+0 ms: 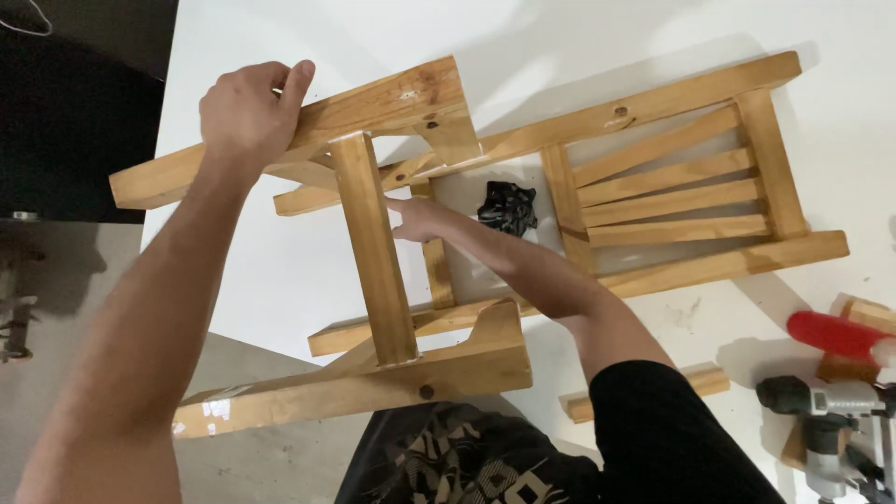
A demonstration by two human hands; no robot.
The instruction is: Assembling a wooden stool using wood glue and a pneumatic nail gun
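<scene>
A wooden folding chair frame (485, 233) lies on its side on the white counter (280, 271), long axis running from lower left to upper right, slatted end farthest from the person. The left hand (245, 114) closes its grip over the frame's upper leg beam; the right hand (415, 219) reaches inside the frame beside a black crumpled object (508, 207), fingers loosely spread, holding nothing.

Bright overhead light, soft shadows, slight blur

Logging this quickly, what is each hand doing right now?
Left hand: closed, gripping the wooden frame.
Right hand: reaching inside it; grip cannot be told.
</scene>
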